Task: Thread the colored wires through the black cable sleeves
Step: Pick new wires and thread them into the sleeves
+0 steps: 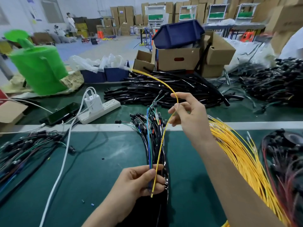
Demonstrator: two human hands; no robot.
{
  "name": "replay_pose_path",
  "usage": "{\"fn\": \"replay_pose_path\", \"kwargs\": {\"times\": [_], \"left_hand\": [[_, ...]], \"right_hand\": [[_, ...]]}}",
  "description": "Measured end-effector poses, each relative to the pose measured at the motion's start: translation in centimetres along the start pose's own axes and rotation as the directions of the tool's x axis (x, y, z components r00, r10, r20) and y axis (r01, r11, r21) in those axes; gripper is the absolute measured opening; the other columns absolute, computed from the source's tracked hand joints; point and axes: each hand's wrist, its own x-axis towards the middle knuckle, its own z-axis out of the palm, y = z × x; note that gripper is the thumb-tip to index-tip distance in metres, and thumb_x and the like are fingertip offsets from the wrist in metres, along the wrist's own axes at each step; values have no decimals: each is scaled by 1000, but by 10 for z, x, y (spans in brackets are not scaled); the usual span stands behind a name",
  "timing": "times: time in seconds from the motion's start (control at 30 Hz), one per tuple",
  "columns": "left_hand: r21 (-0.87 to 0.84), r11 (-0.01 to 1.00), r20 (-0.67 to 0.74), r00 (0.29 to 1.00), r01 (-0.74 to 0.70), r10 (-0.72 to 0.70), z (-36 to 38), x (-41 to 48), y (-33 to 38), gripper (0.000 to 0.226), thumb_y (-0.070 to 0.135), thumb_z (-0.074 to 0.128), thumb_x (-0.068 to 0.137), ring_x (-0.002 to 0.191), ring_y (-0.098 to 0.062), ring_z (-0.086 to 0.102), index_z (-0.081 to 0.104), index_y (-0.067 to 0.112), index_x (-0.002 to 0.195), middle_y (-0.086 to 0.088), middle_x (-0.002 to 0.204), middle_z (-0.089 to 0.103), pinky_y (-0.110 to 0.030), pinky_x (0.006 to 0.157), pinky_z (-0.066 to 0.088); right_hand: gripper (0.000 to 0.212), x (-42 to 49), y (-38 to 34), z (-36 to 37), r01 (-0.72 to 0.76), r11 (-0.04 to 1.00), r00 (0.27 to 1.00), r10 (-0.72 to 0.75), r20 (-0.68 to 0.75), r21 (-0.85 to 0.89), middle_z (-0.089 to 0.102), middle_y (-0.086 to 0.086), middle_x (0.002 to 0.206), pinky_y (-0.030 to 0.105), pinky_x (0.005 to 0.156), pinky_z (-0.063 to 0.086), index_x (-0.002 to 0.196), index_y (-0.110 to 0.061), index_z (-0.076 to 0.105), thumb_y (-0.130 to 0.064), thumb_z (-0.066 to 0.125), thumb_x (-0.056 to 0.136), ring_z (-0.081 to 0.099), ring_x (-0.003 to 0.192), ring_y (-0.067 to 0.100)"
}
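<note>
The left grip [141,182] was closed on the lower ends of one yellow wire [162,141] and a blue wire [148,145]. It pinched them between thumb and fingers, low in the head view, above the green surface [98,169]. The tip of the yellow wire protruded just below the thumb.

The right grip [190,117] was raised above and to the right. It held the same yellow wire farther along its length between curled fingers. Beyond that point the wire arched away toward the cardboard boxes [177,59].

Behind the left grip lay a bundle of black harnesses [157,140], with connectors fanned out at its far end. A pile of black cable sleeves [164,89] lay on the far surface, well apart from both grips. A sheaf of loose yellow wires [242,158] lay to the right, beside the right forearm. A white power strip [105,108] and a phone [60,113] lay to the left.
</note>
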Motion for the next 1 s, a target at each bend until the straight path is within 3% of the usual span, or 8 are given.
{"fn": "replay_pose_path", "kwargs": {"times": [0.23, 0.5, 0.6, 0.7, 0.77, 0.83, 0.93, 1.0], "left_hand": [[-261, 962, 93, 994, 74, -52, -11, 3, 5, 30, 5, 54, 80, 54, -11, 56, 70, -4, 104, -5, 64, 55, -32, 77, 56], [-388, 918, 224, 975, 88, 1, -23, 5, -2, 25, 12, 84, 62, 56, -16, 53, 63, 12, 75, 1, 59, 42, -49, 87, 53], [-456, 884, 238, 971, 103, 10, -25, 6, -8, 7, 12, 62, 88, 59, -19, 53, 65, 6, 85, -3, 65, 44, -52, 92, 50], [-556, 811, 218, 974, 182, -69, -30, 7, -16, 47, 11, 7, 104, 90, -36, 53, 48, -7, 119, -22, 91, 50, -54, 116, -1], [-497, 854, 204, 977, 154, -57, -31, 5, -15, 52, 12, -2, 103, 103, -40, 49, 39, -8, 127, -26, 102, 49, -49, 115, -14], [-495, 862, 246, 969, 111, 17, -30, 3, -18, 55, 13, -7, 101, 112, -42, 45, 34, -9, 131, -29, 113, 48, -48, 114, -17], [-537, 822, 334, 942, 189, 2, -26, 7, -26, 83, 23, -33, 89, 116, -45, 43, 29, -9, 134, -34, 124, 41, -47, 112, -19], [-540, 799, 409, 912, 264, -25, -25, 11, -22, 91, 27, -38, 83, 115, -44, 44, 30, -6, 134, -31, 122, 41, -47, 113, -18]], "right_hand": [[41, -7, 7, 16, -157, 987, 973, 152, 174, 17, 60, 17, 116, 30, 84, 56, 129, -14, 49, 8, 45, 95, 67, 77, 20], [41, -14, -18, 3, -438, 892, 894, 419, 159, 110, 52, 15, 106, 32, 78, 54, 134, 4, 45, 12, 42, 93, 58, 63, 22], [27, -17, -65, -39, -111, 986, 985, 126, -115, 128, 65, 7, 95, 21, 54, 52, 112, -4, 63, 6, 45, 94, 60, 57, 13], [31, -24, -93, -77, 238, 951, 892, -295, -342, -199, 70, -3, 71, 17, 46, 42, 79, -21, 68, 1, 48, 85, 54, 45, 3], [34, -19, -84, -101, 105, 860, 932, -260, -252, -499, 70, -3, 69, 15, 46, 42, 71, -26, 65, 0, 48, 84, 54, 41, 0], [27, -13, -56, -133, -219, 611, 972, 69, -225, -761, 71, 11, 77, 19, 46, 47, 80, -15, 67, 1, 46, 88, 62, 48, 7], [11, -25, -6, -184, -420, 18, 815, 447, -369, -907, 64, 15, 74, 26, 51, 47, 91, 0, 58, -7, 49, 90, 63, 67, 27], [15, -36, 16, -199, -452, -50, 748, 523, -409, -890, 58, 10, 59, 25, 44, 45, 81, -2, 54, -13, 55, 91, 61, 55, 24]]}}
